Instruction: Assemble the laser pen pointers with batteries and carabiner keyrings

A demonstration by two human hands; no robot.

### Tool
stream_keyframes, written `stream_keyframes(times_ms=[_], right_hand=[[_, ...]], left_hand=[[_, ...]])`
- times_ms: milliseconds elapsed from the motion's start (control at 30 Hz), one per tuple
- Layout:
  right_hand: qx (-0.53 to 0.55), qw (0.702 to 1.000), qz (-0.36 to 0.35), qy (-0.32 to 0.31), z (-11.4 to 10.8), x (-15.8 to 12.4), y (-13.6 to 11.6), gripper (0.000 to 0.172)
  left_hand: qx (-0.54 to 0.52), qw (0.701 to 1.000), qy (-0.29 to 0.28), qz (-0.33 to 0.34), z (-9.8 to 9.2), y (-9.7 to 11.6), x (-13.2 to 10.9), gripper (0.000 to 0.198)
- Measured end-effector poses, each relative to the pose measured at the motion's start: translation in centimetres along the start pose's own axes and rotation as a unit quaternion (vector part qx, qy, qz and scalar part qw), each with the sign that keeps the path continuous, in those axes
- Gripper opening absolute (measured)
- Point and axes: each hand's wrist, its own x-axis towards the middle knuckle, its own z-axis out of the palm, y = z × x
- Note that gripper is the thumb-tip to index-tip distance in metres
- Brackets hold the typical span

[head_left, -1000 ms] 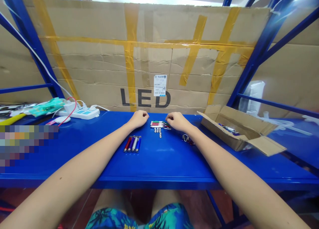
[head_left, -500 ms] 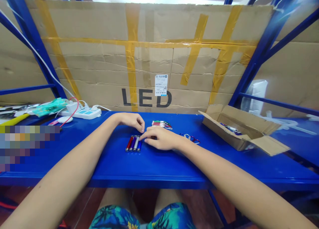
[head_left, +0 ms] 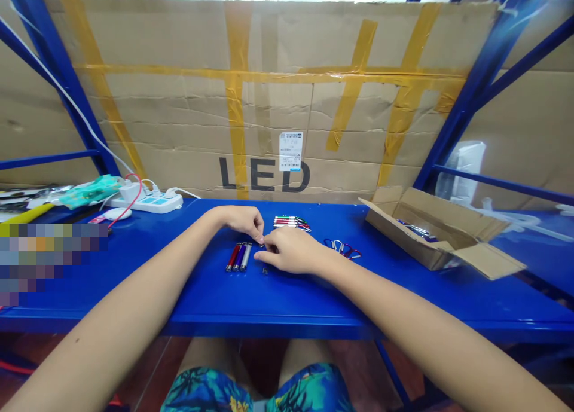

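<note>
Three slim metal mini flashlights, one red (head_left: 232,258), one purple-blue (head_left: 240,258) and one silver (head_left: 246,257), lie side by side on the blue table. Just right of them is a blue mini flashlight, mostly covered by my right hand (head_left: 289,249); its metal lower end (head_left: 265,271) shows below the thumb. My right thumb and fingers are closed around it. My left hand (head_left: 246,222) is curled, its thumb and index finger pinched at the upper end of the same flashlight. What exactly these fingertips grip is small and partly hidden.
Behind my right hand lies a group of colored metal tubes (head_left: 291,222). Several carabiners (head_left: 342,247) sit to its right. An open cardboard box (head_left: 406,237) holds more metal pieces. A power strip (head_left: 156,203) and clutter (head_left: 89,192) stand at the left; a large cardboard sheet (head_left: 188,125) closes the back.
The blue mini flashlight has moved right, away from the row of three, and is now under my right hand. My left fingertips have come down to meet my right fingers.
</note>
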Motion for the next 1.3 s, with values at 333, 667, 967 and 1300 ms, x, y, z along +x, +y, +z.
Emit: stream_keyframes(times_ms=[333,667,967,1300], right_hand=[[0.112,0.969,0.16,-0.151,-4.1,-1.8,2.1,0.014],[0.11,0.974,0.194,-0.033,-5.1,-3.4,10.5,0.015],[0.119,0.978,0.172,-0.017,-4.8,-3.1,9.4,0.014],[0.125,0.977,0.17,-0.007,-4.8,-3.1,9.2,0.014]], left_hand=[[0.017,1.0,-0.001,0.002,1.2,1.2,0.6,0.035],[0.017,0.985,0.145,0.093,2.8,3.5,0.8,0.019],[0.139,0.95,0.176,0.218,4.5,3.9,2.3,0.016],[0.137,0.956,0.143,0.217,4.6,4.0,2.3,0.017]])
